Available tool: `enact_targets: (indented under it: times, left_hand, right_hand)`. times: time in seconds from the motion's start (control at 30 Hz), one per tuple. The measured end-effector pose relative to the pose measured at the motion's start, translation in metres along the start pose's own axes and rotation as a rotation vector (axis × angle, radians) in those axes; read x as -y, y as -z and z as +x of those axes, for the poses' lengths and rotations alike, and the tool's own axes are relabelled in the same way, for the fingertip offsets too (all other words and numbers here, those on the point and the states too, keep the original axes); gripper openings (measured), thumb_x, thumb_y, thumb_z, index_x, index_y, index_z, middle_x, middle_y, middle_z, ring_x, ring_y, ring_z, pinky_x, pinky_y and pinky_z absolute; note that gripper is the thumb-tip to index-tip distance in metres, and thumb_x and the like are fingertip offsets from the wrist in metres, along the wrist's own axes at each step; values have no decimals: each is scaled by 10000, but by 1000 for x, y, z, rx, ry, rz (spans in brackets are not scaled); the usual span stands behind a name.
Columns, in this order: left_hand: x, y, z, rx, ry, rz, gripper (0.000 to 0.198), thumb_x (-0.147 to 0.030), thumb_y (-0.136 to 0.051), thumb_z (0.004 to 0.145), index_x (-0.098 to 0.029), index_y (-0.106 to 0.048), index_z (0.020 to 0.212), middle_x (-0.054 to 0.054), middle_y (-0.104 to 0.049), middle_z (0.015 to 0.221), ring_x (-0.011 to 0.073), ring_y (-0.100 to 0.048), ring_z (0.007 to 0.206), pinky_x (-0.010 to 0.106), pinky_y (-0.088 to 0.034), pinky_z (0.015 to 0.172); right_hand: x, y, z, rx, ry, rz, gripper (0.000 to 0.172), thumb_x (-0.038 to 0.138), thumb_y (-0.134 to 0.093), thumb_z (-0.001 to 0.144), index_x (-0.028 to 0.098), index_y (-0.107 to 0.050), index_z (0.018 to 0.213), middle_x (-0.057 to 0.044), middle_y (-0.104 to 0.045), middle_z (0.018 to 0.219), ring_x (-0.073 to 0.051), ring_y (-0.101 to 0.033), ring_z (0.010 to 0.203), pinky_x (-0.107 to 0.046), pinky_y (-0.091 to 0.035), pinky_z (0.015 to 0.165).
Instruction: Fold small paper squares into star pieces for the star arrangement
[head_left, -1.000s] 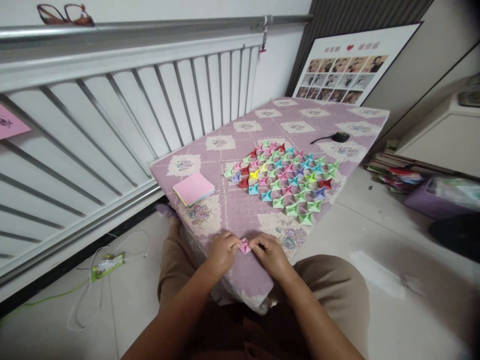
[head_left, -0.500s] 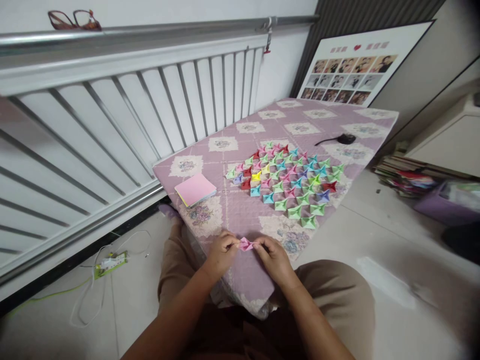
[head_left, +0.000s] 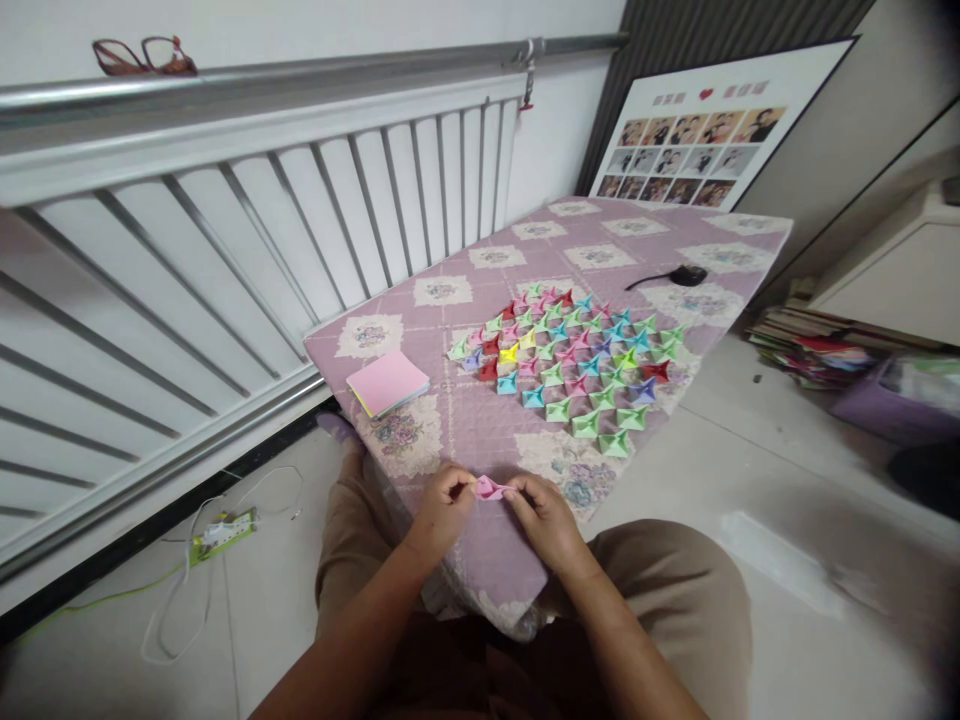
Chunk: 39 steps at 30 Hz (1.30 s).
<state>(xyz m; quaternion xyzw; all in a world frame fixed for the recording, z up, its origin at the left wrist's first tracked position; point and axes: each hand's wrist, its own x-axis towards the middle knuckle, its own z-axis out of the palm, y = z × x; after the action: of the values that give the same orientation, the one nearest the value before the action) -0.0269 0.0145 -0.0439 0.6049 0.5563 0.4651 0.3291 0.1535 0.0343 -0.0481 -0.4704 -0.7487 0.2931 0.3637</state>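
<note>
A small pink folded paper piece (head_left: 490, 488) is pinched between my left hand (head_left: 442, 508) and my right hand (head_left: 543, 514), just above the near corner of a table covered with a mauve quilted cloth (head_left: 480, 430). Both hands are closed on it, one at each end. Farther up the table lie several finished folded pieces (head_left: 570, 365) in many colours, laid in diagonal rows. A stack of pink square paper (head_left: 387, 380) sits to the left of them.
A black corded object (head_left: 684, 274) lies near the table's far edge. A white radiator (head_left: 225, 240) runs along the left, with glasses (head_left: 142, 55) on its ledge. A photo board (head_left: 697, 140) leans behind the table. Books (head_left: 810, 350) lie on the floor, right.
My hands have lifted the pink piece slightly off the cloth and pulled its ends apart, so it looks flatter and longer. The camera view shifted a little.
</note>
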Motion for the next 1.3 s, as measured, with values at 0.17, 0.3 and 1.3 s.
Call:
enact_targets:
  times: [0.17,0.3,1.3]
  left_hand:
    - [-3,4,0,103,-88,212,132,-67,-503,758,-180,-548,706,-4,-544,742,125,-505,716,237,-397,678]
    - [-8,8,-1,160,-140,317,170,-36,-474,747,-185,-545,705,8,-546,778,139,-509,770,256,-398,725]
    - [12,17,-7,22,12,73,90,-115,-502,788,-184,-559,792,4,-602,813,132,-553,769,251,-434,729]
  right_hand:
    - [3,1,-1,31,46,-78,192,353,-508,891,238,-623,788,-4,-643,754,-174,-578,764,-324,-388,763]
    - [6,0,0,56,87,-139,143,321,-549,868,240,-628,782,-3,-641,758,-171,-573,764,-323,-364,762]
    - [3,-2,-1,-3,26,-92,192,339,-509,888,231,-615,769,-13,-652,771,-186,-590,787,-337,-394,789]
